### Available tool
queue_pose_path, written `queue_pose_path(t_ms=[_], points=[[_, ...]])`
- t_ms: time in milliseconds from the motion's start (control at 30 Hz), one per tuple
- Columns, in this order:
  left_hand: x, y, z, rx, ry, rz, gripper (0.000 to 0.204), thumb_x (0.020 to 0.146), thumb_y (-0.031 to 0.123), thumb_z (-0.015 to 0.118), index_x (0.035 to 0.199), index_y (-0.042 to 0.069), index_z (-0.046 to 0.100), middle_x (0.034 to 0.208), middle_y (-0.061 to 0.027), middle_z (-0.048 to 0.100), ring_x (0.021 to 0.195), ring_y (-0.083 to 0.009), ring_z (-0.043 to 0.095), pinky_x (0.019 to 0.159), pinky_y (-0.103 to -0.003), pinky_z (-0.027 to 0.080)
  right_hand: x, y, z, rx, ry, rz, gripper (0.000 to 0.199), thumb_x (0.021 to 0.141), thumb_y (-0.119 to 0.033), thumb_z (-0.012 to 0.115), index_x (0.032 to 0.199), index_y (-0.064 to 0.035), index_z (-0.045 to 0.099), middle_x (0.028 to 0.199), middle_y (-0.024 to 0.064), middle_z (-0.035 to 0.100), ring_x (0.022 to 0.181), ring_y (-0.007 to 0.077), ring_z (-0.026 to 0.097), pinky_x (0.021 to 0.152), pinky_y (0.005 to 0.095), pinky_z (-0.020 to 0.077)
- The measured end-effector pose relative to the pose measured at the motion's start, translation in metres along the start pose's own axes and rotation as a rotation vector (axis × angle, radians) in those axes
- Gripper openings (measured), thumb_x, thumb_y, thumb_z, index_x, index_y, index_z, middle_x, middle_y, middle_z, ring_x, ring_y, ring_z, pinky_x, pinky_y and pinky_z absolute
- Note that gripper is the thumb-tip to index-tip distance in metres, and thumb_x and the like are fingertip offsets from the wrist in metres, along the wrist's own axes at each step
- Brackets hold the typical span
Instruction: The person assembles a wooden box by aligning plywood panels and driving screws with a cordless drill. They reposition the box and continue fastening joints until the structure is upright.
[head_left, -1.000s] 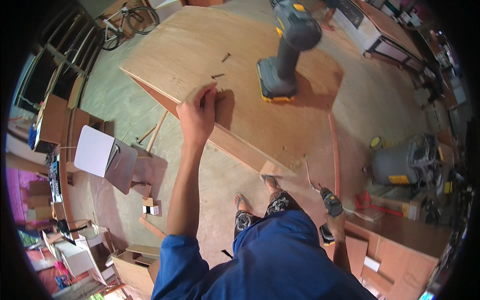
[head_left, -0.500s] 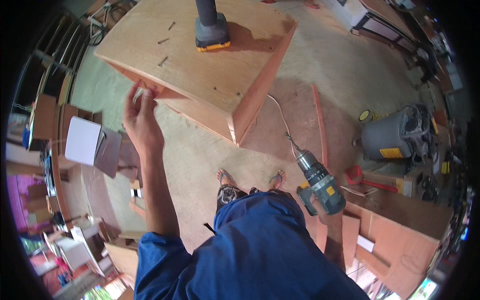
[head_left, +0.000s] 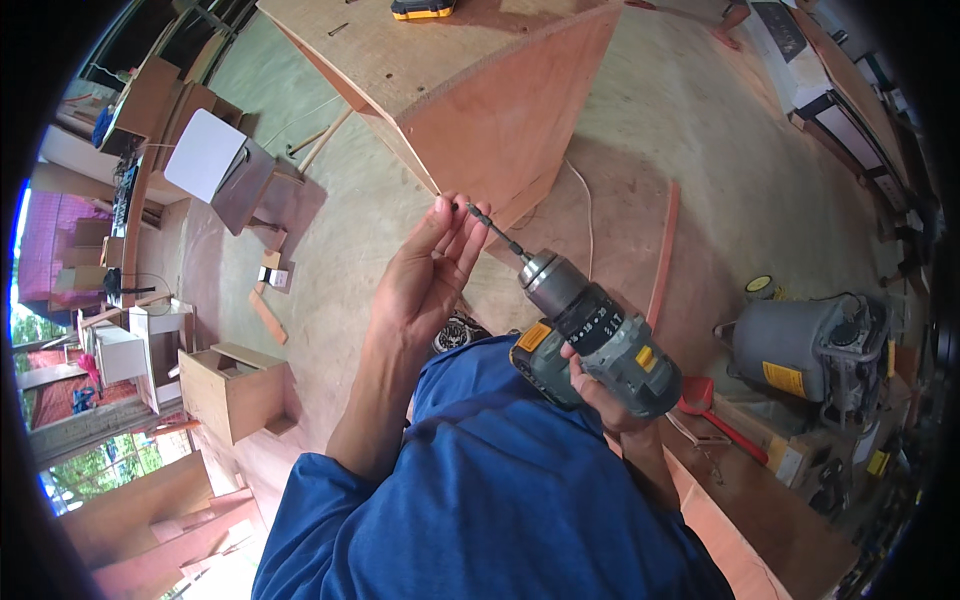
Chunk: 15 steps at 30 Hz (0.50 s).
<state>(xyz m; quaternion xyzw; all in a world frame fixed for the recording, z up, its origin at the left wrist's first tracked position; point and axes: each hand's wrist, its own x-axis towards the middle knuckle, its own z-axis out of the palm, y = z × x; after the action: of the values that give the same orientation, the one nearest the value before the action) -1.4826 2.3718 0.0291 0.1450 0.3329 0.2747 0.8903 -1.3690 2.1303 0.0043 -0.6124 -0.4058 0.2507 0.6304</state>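
Note:
My right hand (head_left: 605, 398) grips a dark cordless drill (head_left: 600, 330) by its handle, the long bit pointing up and left. At the bit's tip (head_left: 476, 210) my left hand (head_left: 425, 275) is closed, pinching a small dark screw (head_left: 455, 206) between thumb and fingers. Just beyond both hands stands a wooden box (head_left: 510, 130), its near corner close to the left fingertips. One loose screw (head_left: 338, 29) lies on its top panel. The base of a second power tool (head_left: 422, 10), black and yellow, shows there at the upper edge; its upper part is out of view.
A grey shop vacuum (head_left: 790, 345) and a red dustpan (head_left: 700, 395) are on the right. A long wood strip (head_left: 663, 250) and a pale cord (head_left: 588, 200) lie on the floor. At left are a white-topped chair (head_left: 205, 155) and a small wooden cabinet (head_left: 230, 390).
My left hand has moved from the box's far-left edge toward my body, now meeting the bit. The drill has come up and left. The view has shifted, so the box sits higher.

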Motion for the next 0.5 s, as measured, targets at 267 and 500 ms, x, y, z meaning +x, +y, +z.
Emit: queue_pose_path(t_ms=[267,500], points=[[0.003,-0.019,0.011,0.111,-0.209,0.000,0.023,0.109,0.017,0.060,0.125,0.001,0.060,0.120,-0.0076,0.069,0.123,-0.0222,0.067,0.104,-0.032,0.061,-0.005,-0.010,-0.022,-0.097,0.055,-0.059,0.040,0.074,0.003,0.066,0.115,0.0032,0.066,0.099,0.0093,0.071,0.087,0.0213,0.069,0.082,0.0356,0.0556],[0.013,-0.017,0.023,0.221,-0.283,-0.032,0.024,0.108,0.018,0.061,0.125,0.001,0.060,0.121,-0.0077,0.067,0.121,-0.0202,0.067,0.102,-0.029,0.060,-0.012,-0.002,-0.031,-0.253,-0.004,-0.027,0.072,0.076,0.005,0.070,0.145,0.0090,0.049,0.130,0.0173,0.065,0.113,0.0222,0.067,0.101,0.0353,0.0529]])
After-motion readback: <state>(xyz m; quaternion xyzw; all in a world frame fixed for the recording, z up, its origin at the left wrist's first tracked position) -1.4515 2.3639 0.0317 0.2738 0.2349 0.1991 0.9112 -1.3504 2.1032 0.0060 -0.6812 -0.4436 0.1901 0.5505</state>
